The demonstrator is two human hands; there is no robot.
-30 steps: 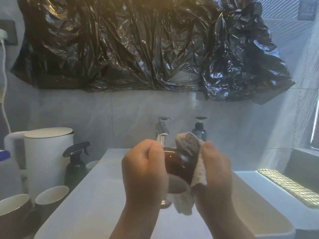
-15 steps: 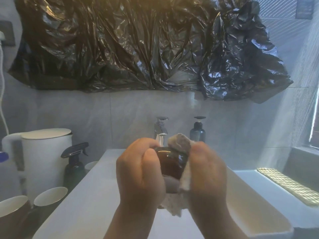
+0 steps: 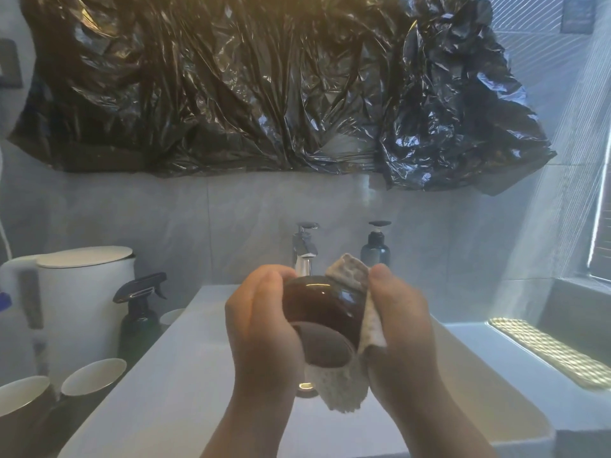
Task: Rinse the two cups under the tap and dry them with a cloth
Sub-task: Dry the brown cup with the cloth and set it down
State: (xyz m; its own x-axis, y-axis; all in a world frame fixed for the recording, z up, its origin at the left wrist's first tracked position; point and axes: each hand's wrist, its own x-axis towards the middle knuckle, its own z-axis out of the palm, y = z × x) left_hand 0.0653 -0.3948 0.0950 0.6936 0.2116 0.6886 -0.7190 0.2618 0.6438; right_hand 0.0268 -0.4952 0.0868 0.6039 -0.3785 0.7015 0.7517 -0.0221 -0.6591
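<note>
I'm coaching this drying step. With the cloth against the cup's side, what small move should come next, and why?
Probably turn the cup slightly in the left hand, so the cloth reaches more of its wall: the right hand presses the cloth mainly against the cup's right side, and the mouth, facing the camera, shows no cloth inside.

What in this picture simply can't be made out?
All in the head view:
- The brown cup: its sides are covered by the left hand and the cloth, so any handle is unseen.
- The right hand: its fingertips are hidden behind cloth and cup.
- The drain: mostly blocked by cup and cloth.
- The leftmost cup on the counter: cut off by the left edge.
- The wall behind the black plastic sheet: covered.
</note>
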